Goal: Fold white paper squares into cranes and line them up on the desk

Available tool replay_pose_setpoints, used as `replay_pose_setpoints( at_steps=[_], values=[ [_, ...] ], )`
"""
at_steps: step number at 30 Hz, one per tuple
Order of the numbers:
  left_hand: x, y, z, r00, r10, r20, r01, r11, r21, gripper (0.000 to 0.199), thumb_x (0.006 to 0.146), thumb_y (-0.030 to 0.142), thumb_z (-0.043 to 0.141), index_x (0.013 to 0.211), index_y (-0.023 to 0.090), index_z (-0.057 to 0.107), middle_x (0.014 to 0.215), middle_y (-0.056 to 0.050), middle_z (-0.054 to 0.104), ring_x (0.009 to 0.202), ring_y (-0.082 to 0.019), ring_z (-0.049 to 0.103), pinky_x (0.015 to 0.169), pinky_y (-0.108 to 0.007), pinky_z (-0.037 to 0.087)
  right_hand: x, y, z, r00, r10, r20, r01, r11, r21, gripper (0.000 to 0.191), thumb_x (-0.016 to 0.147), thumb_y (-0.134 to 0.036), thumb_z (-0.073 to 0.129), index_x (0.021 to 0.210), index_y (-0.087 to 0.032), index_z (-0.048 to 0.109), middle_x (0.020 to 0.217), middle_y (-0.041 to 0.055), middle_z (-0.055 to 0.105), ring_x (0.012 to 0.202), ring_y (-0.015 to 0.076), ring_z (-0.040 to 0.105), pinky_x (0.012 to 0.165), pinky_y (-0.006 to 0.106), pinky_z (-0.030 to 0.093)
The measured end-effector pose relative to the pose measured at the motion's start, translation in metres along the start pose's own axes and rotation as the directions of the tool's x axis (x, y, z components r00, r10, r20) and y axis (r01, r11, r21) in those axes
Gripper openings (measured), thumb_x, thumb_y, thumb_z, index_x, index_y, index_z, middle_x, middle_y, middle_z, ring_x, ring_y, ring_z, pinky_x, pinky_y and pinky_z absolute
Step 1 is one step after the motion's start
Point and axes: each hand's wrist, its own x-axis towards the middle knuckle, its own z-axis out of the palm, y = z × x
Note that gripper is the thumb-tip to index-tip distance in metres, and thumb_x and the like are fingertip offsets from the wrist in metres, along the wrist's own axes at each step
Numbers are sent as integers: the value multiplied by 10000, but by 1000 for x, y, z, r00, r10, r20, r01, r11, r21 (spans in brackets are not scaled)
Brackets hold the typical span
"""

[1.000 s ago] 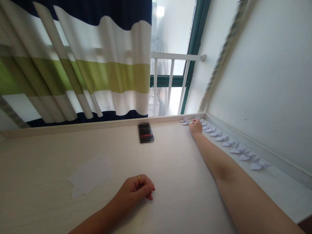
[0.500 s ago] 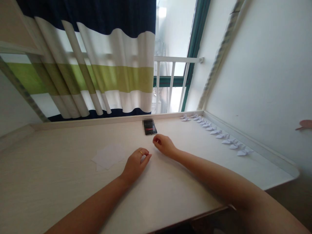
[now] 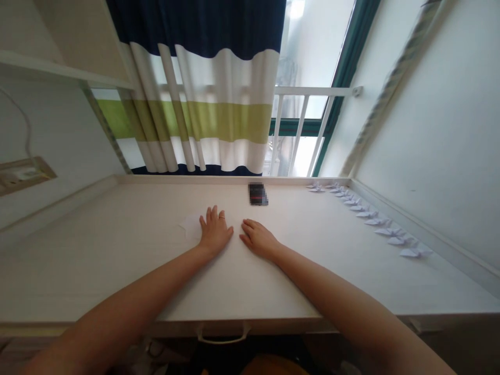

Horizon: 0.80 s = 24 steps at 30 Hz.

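Observation:
My left hand [image 3: 215, 229] lies palm down on the white desk [image 3: 117, 260] with its fingers spread, a ring on one of them. Its fingertips reach the right part of some white paper sheets [image 3: 189, 225], which it partly covers. To the right, my right hand [image 3: 258, 237] rests flat on the desktop, fingers stretched out toward the left hand. A small gap separates the two hands. Nothing shows in either of them. Just beyond, a dark phone [image 3: 257, 194], partly pixelated, lies near the back edge.
Several folded white paper cranes [image 3: 367, 214] stand in a row along the right side of the desk. A raised rim [image 3: 219, 180] runs along the back, below a striped curtain [image 3: 219, 120]. A drawer handle [image 3: 222, 341] sticks out at the front. A wall socket [image 3: 25, 176] is at left.
Both hands have gone from curled fingers to flat on the desk. My left hand has moved onto the edge of the paper sheets. The camera view has shifted left.

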Motion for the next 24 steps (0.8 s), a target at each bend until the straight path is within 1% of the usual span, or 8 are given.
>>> replay_pose_setpoints(
  at_steps=[2,3,6,10,14,16,21,24],
  values=[
    [0,-21,-5,988,-114,102,105,991,85,627,770,425,375,1251,29,310,1365,-252,216,1257,-383,161,937,-544,216,0,0,-1,1000,-7,13,7,1000,5,400,832,-287,403,1136,-44,492,1245,205,442,1181,244,381,988,375,285],
    [0,-31,-7,975,-136,174,116,986,117,642,782,456,331,1251,18,306,1355,-271,222,1246,-388,191,917,-539,245,-1,1,-2,1000,-12,18,12,1000,9,408,832,-292,403,1143,-43,489,1247,205,441,1183,246,381,990,376,286],
    [-4,-50,-13,962,-107,252,75,988,136,595,798,487,275,1165,45,429,1275,-259,374,1187,-347,336,882,-468,324,-1,3,-4,999,-30,29,30,999,30,400,831,-298,406,1149,-73,495,1252,181,448,1183,241,386,992,385,289],
    [-6,-48,-17,958,-52,284,4,986,167,534,829,444,228,1107,65,482,1170,-230,488,1100,-316,440,813,-414,384,-3,9,-10,996,-81,47,78,995,62,401,829,-305,410,1154,-89,501,1259,160,450,1180,227,395,991,367,304],
    [3,-36,-22,945,-8,327,-55,981,185,516,832,410,245,1032,30,532,1015,-242,580,961,-313,539,761,-388,403,-8,13,-17,991,-116,67,111,991,69,387,831,-305,406,1146,-110,515,1257,140,458,1171,214,410,978,350,331],
    [8,-34,-27,935,28,353,-97,979,180,500,825,406,260,969,42,570,977,-231,606,926,-298,562,758,-369,403,-9,14,-19,990,-125,72,121,991,63,381,832,-303,405,1146,-118,518,1253,134,465,1164,210,418,973,349,338],
    [16,-43,-40,906,87,414,-170,971,166,438,744,456,369,873,123,623,894,-163,654,808,-258,603,680,-316,416,-10,13,-21,985,-151,81,147,988,50,383,832,-299,409,1143,-106,521,1233,139,485,1154,212,429,980,344,331],
    [17,-52,-46,888,126,442,-209,967,146,363,672,423,456,812,141,637,864,-142,661,772,-247,601,641,-291,411,-10,13,-21,985,-149,86,145,988,55,389,836,-294,400,1147,-93,515,1240,151,473,1162,221,418,986,359,322]
  ],
)
